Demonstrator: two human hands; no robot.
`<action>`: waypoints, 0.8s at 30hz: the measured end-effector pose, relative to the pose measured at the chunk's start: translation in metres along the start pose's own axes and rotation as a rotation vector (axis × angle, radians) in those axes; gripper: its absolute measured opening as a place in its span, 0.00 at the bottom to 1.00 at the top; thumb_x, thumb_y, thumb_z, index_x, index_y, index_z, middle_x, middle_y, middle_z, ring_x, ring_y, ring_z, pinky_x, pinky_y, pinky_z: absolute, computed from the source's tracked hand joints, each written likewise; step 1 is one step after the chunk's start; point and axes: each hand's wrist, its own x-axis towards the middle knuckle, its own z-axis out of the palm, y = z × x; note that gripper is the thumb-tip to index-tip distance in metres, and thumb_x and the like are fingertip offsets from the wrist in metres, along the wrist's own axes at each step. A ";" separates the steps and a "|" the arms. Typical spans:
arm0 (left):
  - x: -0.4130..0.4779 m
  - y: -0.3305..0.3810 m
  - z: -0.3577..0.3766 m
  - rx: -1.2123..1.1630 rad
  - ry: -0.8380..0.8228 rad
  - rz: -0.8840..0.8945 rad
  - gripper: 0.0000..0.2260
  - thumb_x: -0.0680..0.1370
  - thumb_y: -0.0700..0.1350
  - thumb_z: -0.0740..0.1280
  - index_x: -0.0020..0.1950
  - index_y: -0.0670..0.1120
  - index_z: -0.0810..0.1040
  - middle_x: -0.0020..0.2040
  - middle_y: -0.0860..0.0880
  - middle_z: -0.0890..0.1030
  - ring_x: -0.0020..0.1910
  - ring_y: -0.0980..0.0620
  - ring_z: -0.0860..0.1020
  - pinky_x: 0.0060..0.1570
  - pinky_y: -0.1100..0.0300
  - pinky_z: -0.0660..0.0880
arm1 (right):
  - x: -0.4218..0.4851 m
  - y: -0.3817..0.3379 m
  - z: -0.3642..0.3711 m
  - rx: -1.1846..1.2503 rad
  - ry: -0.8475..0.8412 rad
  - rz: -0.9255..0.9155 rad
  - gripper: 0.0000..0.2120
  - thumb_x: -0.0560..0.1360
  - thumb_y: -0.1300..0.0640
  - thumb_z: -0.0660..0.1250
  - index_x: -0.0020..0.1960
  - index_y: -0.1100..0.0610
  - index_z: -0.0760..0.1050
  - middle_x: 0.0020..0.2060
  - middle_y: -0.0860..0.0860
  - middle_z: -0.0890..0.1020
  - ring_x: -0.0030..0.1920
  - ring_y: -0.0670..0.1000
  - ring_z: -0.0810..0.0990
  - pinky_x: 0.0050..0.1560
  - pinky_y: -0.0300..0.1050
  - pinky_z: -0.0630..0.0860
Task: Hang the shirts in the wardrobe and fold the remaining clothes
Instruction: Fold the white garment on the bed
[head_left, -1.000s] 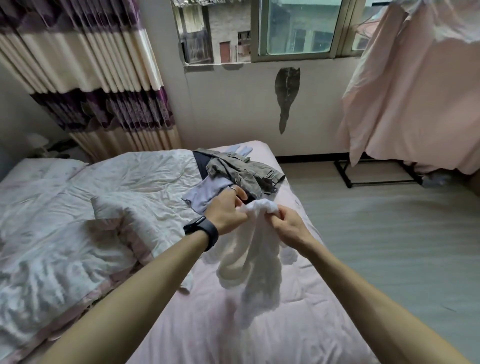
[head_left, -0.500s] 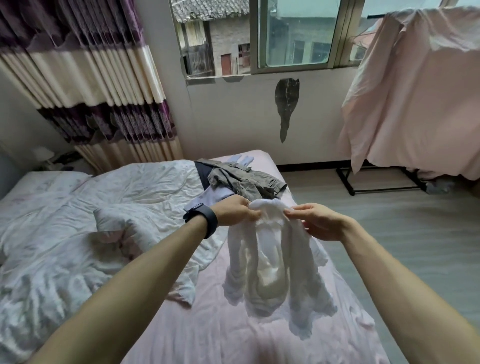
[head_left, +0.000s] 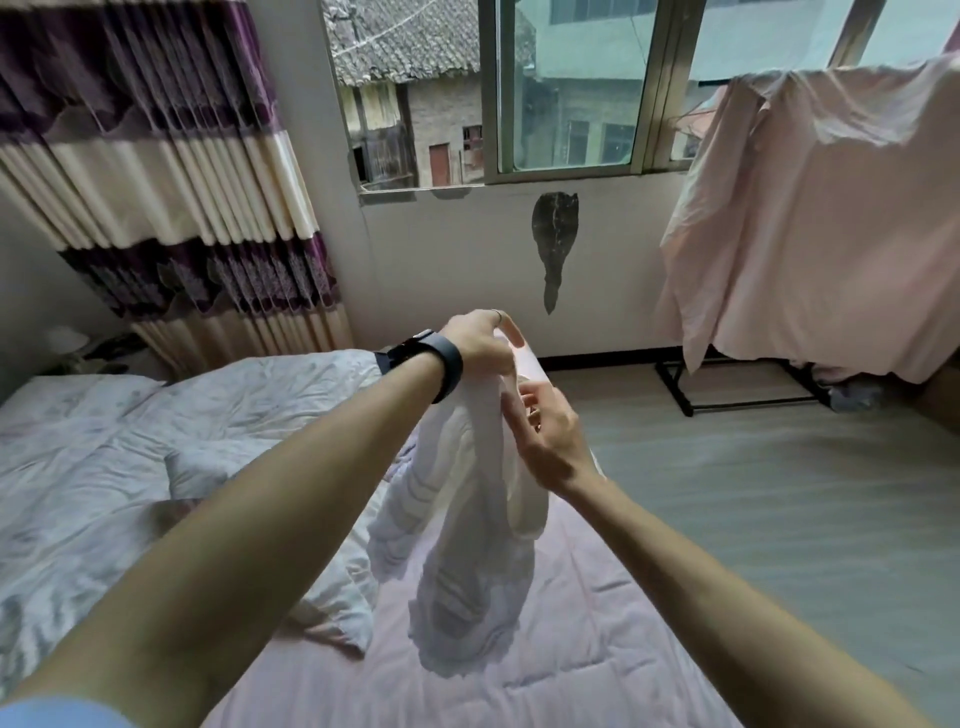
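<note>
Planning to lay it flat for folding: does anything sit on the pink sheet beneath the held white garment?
Nothing visible does. Both the left hand and right hand hold the white garment above bare pink sheet; the crumpled quilt lies just to its left.

A white garment (head_left: 467, 561), thin and crumpled, hangs bunched in long vertical folds over the pink bed (head_left: 597, 649); its top is gripped by the left hand (head_left: 480, 340), held highest; the right hand (head_left: 545, 434) pinches the cloth just below; the wavy lower hem dangles loose; what kind of garment is unclear.
</note>
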 end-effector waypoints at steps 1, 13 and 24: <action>0.001 0.001 -0.006 -0.075 0.011 -0.008 0.12 0.66 0.42 0.70 0.46 0.56 0.81 0.52 0.49 0.82 0.54 0.49 0.79 0.50 0.61 0.76 | 0.000 0.005 0.005 -0.061 -0.029 0.000 0.27 0.76 0.30 0.54 0.56 0.50 0.76 0.49 0.49 0.79 0.47 0.48 0.79 0.47 0.46 0.76; -0.006 -0.051 -0.076 -0.358 0.347 -0.141 0.09 0.66 0.38 0.71 0.35 0.52 0.86 0.37 0.56 0.85 0.48 0.55 0.82 0.53 0.61 0.80 | 0.043 0.016 -0.024 -0.577 -0.192 0.324 0.07 0.78 0.50 0.56 0.49 0.51 0.71 0.50 0.59 0.83 0.50 0.62 0.82 0.49 0.48 0.79; -0.033 -0.124 -0.066 -0.072 0.283 -0.207 0.09 0.72 0.40 0.69 0.39 0.54 0.83 0.46 0.51 0.85 0.50 0.51 0.80 0.48 0.63 0.74 | 0.062 -0.018 -0.036 -0.479 -0.044 0.322 0.15 0.74 0.60 0.60 0.57 0.50 0.78 0.54 0.59 0.82 0.57 0.62 0.78 0.54 0.48 0.72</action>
